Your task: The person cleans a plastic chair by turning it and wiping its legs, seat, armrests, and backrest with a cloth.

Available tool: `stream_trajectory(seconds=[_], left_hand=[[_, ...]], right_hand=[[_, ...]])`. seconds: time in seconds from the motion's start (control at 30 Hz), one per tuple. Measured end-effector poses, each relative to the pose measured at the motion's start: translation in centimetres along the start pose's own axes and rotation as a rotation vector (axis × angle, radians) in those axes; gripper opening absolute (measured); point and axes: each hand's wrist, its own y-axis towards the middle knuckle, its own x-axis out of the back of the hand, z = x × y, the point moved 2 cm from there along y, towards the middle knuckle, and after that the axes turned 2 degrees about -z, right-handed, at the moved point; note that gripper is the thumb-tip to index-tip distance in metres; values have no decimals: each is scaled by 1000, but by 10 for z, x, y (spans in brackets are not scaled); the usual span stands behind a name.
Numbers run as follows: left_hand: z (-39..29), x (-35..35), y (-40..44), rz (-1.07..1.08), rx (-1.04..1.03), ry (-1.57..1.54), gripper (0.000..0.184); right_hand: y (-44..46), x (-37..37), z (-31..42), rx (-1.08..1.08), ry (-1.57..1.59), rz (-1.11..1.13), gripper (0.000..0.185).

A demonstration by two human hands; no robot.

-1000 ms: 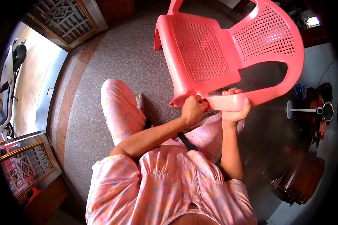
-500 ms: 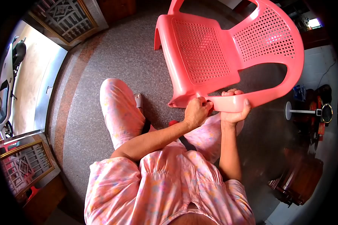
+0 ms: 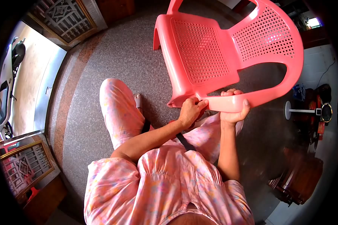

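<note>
A pink plastic chair (image 3: 202, 52) with a perforated seat and back stands in front of me, turned sideways. My right hand (image 3: 234, 111) grips its near armrest (image 3: 223, 103), thumb on the near side and fingers over the far side. At the front end of that armrest, where it bends down to the leg, my left hand (image 3: 191, 111) is closed with its fingers pinched against the plastic. Whatever lies within that pinch is hidden. A bit of red shows beneath the left hand, too covered to name.
My knees flank the grey speckled floor (image 3: 90, 93). A doorway with a motorbike (image 3: 5, 90) outside lies left, between gold-framed door panels (image 3: 26, 165). On the right are a white stand (image 3: 302, 111) and brown wooden furniture (image 3: 304, 180).
My left hand has shifted slightly left and its thumb now lies on the armrest's front end. The red bit below has moved partly behind it. My right hand keeps its grip.
</note>
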Motion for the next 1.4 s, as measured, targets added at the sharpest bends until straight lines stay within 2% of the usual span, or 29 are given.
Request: stream_trajectory(seconds=[0.13,0.3,0.43,0.5,0.6,0.73,0.8,1.03,1.13,1.2,1.4], left_hand=[[3,-6,2,-7,-53,15,28],[9,-6,7,76,66,-106,21],[9,-4,6,57,88,-116,22],[2,-6,2,8,-10,-11,21],[10,-7,7,7,-33,-26,23],[9,-4,8,47,41,-83,24],[-7,-3,-1,59,49,17,20],[13,-4,11,55,22,-47,25],[4,-6,6,9,-8,60,23],[3,-7,6,56,80,-72,22],[4,-5,6,16,8,-3,22]], right_hand=[[0,-1,1,22,-26,8,41],[0,0,1,15,-17,6,42],[1,2,-1,16,-17,3,41],[1,1,0,15,-21,5,41],[0,1,1,16,-29,4,41],[1,0,0,8,-16,4,41],[0,0,1,4,-8,-2,41],[1,0,1,17,-37,-6,42],[0,1,0,-3,-5,-14,41],[-1,-1,0,12,-1,-20,39],[-1,-3,0,16,9,-24,38]])
